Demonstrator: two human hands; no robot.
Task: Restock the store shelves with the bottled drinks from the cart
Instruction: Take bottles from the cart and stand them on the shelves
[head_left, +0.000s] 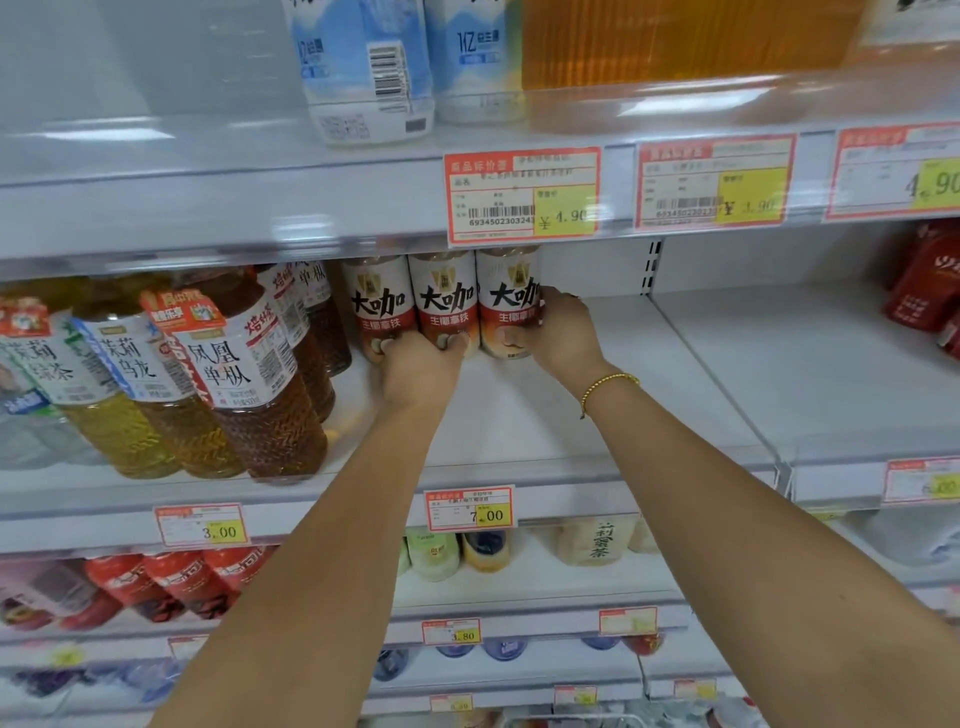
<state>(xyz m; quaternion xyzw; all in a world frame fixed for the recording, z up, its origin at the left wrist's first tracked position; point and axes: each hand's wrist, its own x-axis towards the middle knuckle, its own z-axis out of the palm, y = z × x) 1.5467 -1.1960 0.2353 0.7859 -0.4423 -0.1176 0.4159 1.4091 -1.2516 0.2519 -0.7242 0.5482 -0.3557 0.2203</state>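
My left hand (421, 366) grips the left pair of coffee bottles (447, 304) low down; my right hand (563, 332) clasps the third coffee bottle (506, 301). All three stand touching, far back on the middle shelf (571, 415), with tea bottles (260, 374) just left.

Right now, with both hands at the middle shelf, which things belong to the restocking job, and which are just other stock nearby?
Job in hand: left hand; right hand; the three coffee bottles they grip; the middle shelf.

Just nearby: tea bottles at left; blue-and-white bottles above; red packs at right; price tags.
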